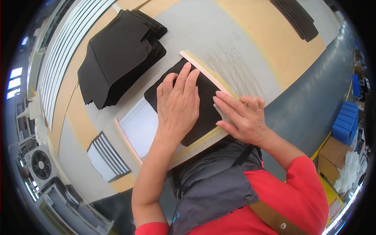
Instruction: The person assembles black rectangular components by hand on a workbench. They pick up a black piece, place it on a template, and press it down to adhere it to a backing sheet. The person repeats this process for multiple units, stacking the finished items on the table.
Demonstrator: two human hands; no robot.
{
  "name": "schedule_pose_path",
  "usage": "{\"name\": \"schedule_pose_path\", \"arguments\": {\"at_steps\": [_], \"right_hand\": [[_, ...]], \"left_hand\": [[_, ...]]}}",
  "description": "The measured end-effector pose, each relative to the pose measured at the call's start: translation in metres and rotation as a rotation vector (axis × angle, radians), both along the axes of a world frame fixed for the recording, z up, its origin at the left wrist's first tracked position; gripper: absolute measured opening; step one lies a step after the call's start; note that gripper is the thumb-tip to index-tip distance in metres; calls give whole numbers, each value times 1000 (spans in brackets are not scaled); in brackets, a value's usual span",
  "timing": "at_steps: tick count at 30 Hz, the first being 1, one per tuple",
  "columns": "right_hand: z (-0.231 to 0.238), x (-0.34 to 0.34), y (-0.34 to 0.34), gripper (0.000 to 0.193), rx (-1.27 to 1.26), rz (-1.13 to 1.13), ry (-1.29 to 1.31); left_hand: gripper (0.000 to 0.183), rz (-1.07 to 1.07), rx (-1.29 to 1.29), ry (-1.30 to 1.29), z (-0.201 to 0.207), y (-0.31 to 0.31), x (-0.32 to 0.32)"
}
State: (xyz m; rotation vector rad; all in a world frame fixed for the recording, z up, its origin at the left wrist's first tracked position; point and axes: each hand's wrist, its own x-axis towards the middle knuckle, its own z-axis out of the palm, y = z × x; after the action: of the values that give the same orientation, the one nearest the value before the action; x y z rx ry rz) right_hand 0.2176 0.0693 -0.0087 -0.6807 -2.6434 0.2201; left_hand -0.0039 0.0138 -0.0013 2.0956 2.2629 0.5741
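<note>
A black fabric piece [207, 103] lies over a white paper sheet [140, 121] with drawn lines, at the table's near edge. My left hand [178, 102] rests on the black piece, fingers stretched toward its far edge. On the right edge of the piece is my right hand [246, 117], its fingertips beside a pale guide strip [209, 75] and its thumb held apart. A small pale bit [220, 110] shows between that thumb and the fingers; its kind cannot be made out. Another pale strip [128, 141] borders the paper on the left.
A stack of black cut pieces [117, 55] lies at the far left, and a smaller dark stack [295, 19] at the far right. White strips with black lines [107, 156] lie at the near left. Beyond the table are a fan [41, 164] and blue bins [344, 123].
</note>
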Motion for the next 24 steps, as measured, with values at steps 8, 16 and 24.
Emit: {"name": "schedule_pose_path", "arguments": {"at_steps": [8, 16, 24], "right_hand": [[1, -3, -2, 46, 6, -37, 32], [10, 8, 27, 35, -270, -68, 201], [11, -10, 20, 39, -68, 49, 54]], "left_hand": [[44, -17, 62, 7, -7, -1, -5], [50, -17, 57, -4, -3, -2, -2], [51, -2, 112, -54, -14, -1, -2]]}}
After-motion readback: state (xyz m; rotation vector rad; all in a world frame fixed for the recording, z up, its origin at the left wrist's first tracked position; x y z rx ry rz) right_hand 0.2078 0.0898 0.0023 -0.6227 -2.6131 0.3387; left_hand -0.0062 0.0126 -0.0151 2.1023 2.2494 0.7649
